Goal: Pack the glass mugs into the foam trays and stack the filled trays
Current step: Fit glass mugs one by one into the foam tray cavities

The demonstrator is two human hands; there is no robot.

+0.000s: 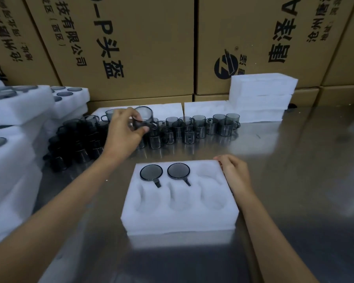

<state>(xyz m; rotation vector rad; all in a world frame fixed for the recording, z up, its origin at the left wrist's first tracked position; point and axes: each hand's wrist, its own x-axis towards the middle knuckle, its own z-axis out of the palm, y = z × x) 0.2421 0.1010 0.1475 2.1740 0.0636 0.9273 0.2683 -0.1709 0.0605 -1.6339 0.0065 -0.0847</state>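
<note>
A white foam tray (180, 219) lies in front of me on the steel table. Two smoky glass mugs (151, 172) (178, 170) sit in its back-left and back-middle pockets, handles toward me; the other pockets are bare. My left hand (124, 130) grips a lifted glass mug (144, 116) by its handle, tilted, above the cluster of loose mugs (192, 127). My right hand (234, 170) rests on the tray's back right corner, fingers loosely curled over the edge.
Stacks of filled foam trays (14, 160) stand at the left. Blank foam trays (262, 94) are piled at the back right, with flat ones (204, 109) behind the mugs. Printed cardboard boxes (131, 48) wall the back. Bare steel table (305, 180) spreads to the right.
</note>
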